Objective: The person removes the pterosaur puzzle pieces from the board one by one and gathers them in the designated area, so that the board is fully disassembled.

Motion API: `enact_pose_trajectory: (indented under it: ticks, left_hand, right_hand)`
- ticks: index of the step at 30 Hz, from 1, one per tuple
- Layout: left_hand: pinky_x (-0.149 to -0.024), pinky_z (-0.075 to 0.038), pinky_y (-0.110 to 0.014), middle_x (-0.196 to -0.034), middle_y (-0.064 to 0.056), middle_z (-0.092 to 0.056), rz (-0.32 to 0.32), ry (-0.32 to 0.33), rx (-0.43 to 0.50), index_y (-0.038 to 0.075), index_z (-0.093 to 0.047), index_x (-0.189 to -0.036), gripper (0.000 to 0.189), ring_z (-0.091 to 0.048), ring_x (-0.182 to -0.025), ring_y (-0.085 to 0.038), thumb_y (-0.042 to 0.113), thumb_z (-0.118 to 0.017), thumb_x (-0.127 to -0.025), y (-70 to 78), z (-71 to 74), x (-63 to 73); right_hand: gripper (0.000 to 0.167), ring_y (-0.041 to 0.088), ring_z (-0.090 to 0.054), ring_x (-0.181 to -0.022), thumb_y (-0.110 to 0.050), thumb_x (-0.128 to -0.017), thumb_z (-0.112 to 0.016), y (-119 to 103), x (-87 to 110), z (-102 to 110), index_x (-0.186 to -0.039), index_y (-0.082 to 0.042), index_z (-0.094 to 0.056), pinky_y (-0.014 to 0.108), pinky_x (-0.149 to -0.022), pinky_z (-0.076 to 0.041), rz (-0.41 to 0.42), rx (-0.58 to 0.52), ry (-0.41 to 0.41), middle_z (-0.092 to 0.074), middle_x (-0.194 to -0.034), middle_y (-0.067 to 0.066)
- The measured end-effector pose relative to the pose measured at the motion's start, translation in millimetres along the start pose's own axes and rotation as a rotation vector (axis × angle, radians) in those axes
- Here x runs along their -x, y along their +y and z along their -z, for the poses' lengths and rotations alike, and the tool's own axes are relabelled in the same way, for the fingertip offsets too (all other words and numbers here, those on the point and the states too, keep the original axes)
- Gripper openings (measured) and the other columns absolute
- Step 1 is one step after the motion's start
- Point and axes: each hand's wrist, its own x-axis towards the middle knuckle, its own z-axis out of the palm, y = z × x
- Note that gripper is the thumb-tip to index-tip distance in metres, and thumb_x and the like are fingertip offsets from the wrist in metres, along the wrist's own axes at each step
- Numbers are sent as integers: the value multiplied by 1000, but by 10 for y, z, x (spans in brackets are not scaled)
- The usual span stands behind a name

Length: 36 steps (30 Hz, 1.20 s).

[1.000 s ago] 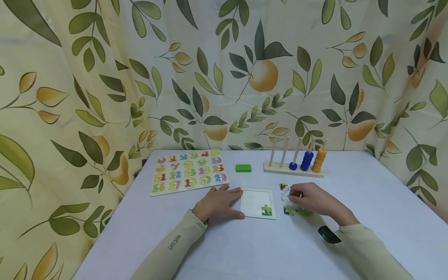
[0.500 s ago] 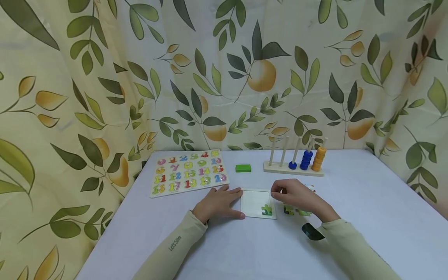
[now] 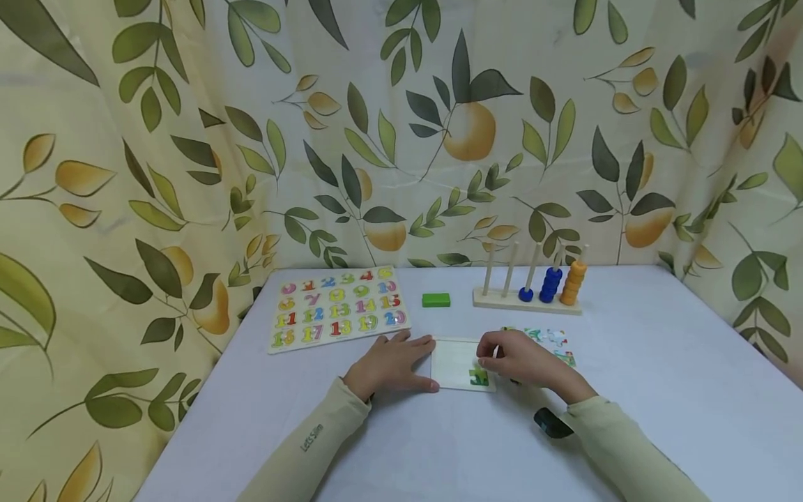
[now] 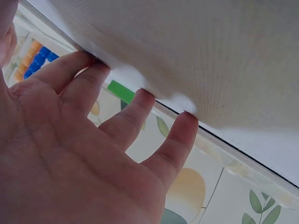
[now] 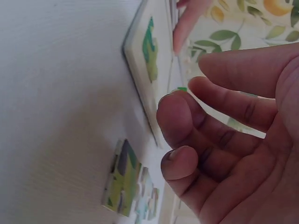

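A white square puzzle tray [image 3: 452, 362] lies on the table, with a green jigsaw piece [image 3: 479, 377] in its near right corner. My left hand [image 3: 395, 364] rests at the tray's left edge, fingers spread and thumb at the near corner. Over the tray's right side, just above the green piece, is my right hand [image 3: 517, 357]. Its fingers are curled and appear to pinch a jigsaw piece, which the fingertips hide in both views. Several loose jigsaw pieces [image 3: 555, 338] lie right of the tray, partly behind the right hand; a few show below it in the right wrist view.
A number board [image 3: 339, 308] lies at the back left. Beside it is a green block [image 3: 436, 300]. A wooden peg counter [image 3: 527, 303] with blue and orange beads stands at the back right. A patterned curtain [image 3: 401, 139] hangs behind the table.
My right hand has moved left from the loose pieces to the tray's right edge, then slightly nearer me above the green piece. The left hand has kept its place.
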Motion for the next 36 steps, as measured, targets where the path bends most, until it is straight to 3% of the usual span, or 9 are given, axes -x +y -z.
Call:
enact_pose_trajectory:
  ticks: [8, 21, 26, 36]
  left_hand:
    - [-126, -23, -60, -171, 14, -36, -9, 1, 7, 27, -42, -167, 89, -25, -160, -27, 64, -76, -93, 9, 25, 5]
    - [-126, -23, -61, -171, 15, -35, 19, -15, 0, 29, -42, -167, 90, -24, -161, -26, 64, -77, -92, 21, 15, -20]
    - [-126, -23, -61, -171, 15, -35, 15, -15, 7, 29, -42, -167, 90, -24, -161, -26, 64, -77, -92, 3, -1, -27]
    - [-126, -23, -61, -171, 15, -35, 7, -9, 7, 29, -42, -167, 90, -24, -161, -27, 65, -76, -92, -3, 7, -18]
  right_hand:
    - [16, 20, -57, -90, -8, -94, -79, 16, -16, -61, -109, -6, -74, 38, -80, -52, -14, 26, -54, -63, -98, 0]
    - [23, 22, -53, -90, -9, -91, -84, -57, 13, -97, -110, -5, -72, 37, -76, -49, -79, 57, -66, -55, -103, 6]
    - [25, 22, -53, -89, -7, -90, -84, -52, -1, -108, -109, -6, -68, 37, -77, -49, -61, 54, -63, -56, -101, 5]
    - [15, 19, -55, -84, 4, -98, -68, 3, -14, -85, -103, -10, -65, 34, -75, -49, 7, 25, -18, -60, -89, -2]
